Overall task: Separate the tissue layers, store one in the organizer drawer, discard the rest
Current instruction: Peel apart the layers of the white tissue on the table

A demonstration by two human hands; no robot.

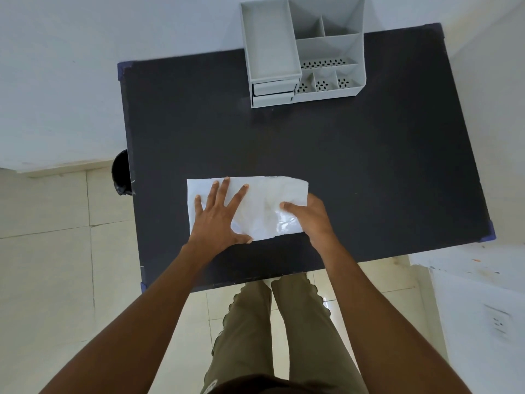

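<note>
Head view: tissue (261, 206) lies flat near the table's (341, 166) front edge, long axis left-right.
Left hand (218, 217): spread wide, pressing the tissue's left half.
Right hand (309, 217): fingers curled at the right edge, grip unclear.
Organizer (301, 52): well beyond, far edge.

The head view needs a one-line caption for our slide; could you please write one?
Left hand pins a white tissue flat on the black table while the right hand works its edge; grey organizer beyond.
</note>
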